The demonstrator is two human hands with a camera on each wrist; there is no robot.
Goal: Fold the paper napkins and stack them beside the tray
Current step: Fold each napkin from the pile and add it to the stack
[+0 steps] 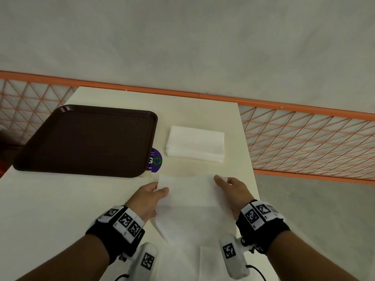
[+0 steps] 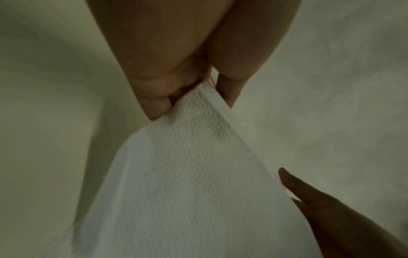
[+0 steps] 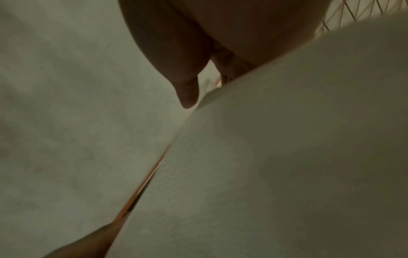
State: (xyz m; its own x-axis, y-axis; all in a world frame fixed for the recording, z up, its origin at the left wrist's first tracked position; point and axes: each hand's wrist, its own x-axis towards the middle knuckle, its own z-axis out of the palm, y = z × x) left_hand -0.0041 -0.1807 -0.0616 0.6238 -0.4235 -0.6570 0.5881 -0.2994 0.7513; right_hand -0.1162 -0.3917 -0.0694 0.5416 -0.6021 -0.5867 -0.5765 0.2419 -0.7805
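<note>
Item: paper napkin (image 1: 188,195), being pinched at its far corners by left hand (image 1: 149,196) and right hand (image 1: 233,189), raised off table (image 1: 60,209) for folding; folded stack (image 1: 195,144) lying beside tray (image 1: 87,138).

Dark brown tray (image 1: 85,138); white embossed napkin (image 1: 188,201); cream table (image 1: 50,199); orange lattice railing (image 1: 304,138).
</note>
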